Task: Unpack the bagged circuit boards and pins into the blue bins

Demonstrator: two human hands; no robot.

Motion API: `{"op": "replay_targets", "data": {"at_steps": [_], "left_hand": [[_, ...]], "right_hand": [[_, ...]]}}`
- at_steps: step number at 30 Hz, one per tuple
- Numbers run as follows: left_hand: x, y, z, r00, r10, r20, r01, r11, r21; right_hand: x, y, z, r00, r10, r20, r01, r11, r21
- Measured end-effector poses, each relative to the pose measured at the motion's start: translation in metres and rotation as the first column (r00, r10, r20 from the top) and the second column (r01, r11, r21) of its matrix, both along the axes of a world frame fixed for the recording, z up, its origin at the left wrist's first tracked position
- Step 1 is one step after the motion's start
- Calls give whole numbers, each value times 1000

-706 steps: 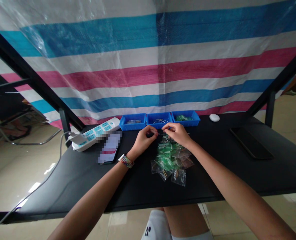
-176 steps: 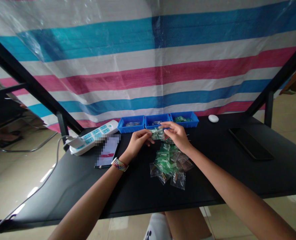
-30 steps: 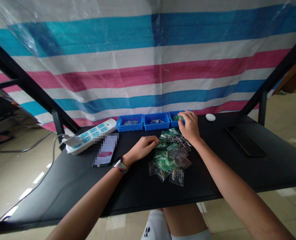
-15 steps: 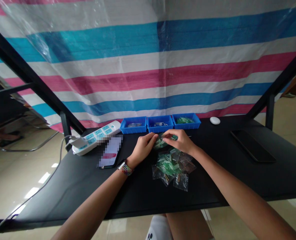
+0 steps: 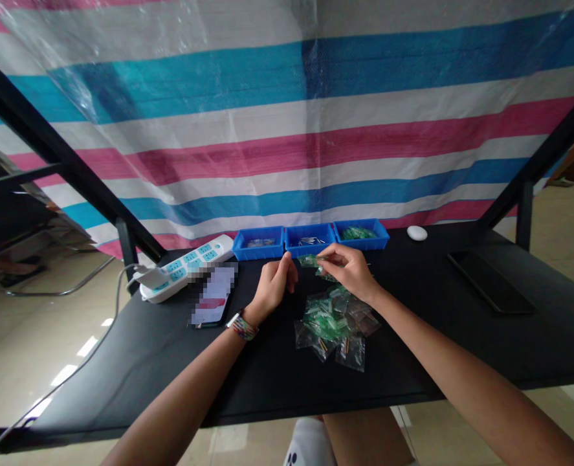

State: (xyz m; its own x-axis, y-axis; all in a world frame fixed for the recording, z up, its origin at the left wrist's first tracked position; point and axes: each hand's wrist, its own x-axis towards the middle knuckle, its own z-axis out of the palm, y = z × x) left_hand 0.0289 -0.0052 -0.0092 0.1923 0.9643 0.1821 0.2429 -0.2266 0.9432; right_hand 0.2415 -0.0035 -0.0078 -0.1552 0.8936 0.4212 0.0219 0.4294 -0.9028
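Dim; glare on floor [image 5: 24, 336] at left; edges seemingly stretched.

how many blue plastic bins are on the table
3, in a row at the back of the black table: the left bin by the white power strip, the middle bin with metal pins, the right bin with green pieces.

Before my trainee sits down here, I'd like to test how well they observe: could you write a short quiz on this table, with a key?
1. Which hand pinches the small greenish bag?
2. True or false: the power strip lies to the left of the three blue trays.
3. The middle tray holds: A, a phone; B, thin metal sticks; C, a plug.

Key: 1, the right hand; 2, true; 3, B.
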Motion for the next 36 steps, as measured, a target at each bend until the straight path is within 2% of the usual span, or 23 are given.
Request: {"op": "replay_targets", "data": {"at_steps": [2,4,8,12,15,18,21,23,25,28,33,36], "left_hand": [[0,1,2,999,-34,20,35,998,-51],[0,2,5,992,-96,76,104,989,-107],[2,1,9,968,-177,176,202,970,-134],[3,0,11,967,-176,184,197,975,-104],[3,1,9,973,-138,185,158,983,-97],[2,2,7,978,-97,187,116,989,-89],[1,2,6,977,-104,185,118,991,-69],[1,2,6,977,-119,179,130,990,-51],[1,2,8,977,-128,170,136,990,-35],[2,0,9,979,-129,155,134,991,-17],[7,-2,8,983,-122,139,125,992,-8],[7,-2,5,989,-119,87,116,993,33]], "right_hand": [[0,-3,4,997,-55,45,49,991,124],[0,-6,9,993,-66,93,45,976,213],[2,-8,14,984,-69,166,16,954,300],[2,-6,12,970,-153,187,82,937,340],[2,-4,7,980,-153,127,115,956,271],[1,-2,3,996,-92,6,91,994,52],[-1,-2,3,991,15,-135,-41,980,-193],[-4,-2,3,978,79,-194,-133,949,-285],[-6,-3,3,971,125,-206,-187,929,-320],[-9,-3,1,969,140,-201,-200,927,-318],[-9,-5,2,977,87,-196,-143,945,-293],[-4,0,3,980,7,-201,-59,966,-252]]}}
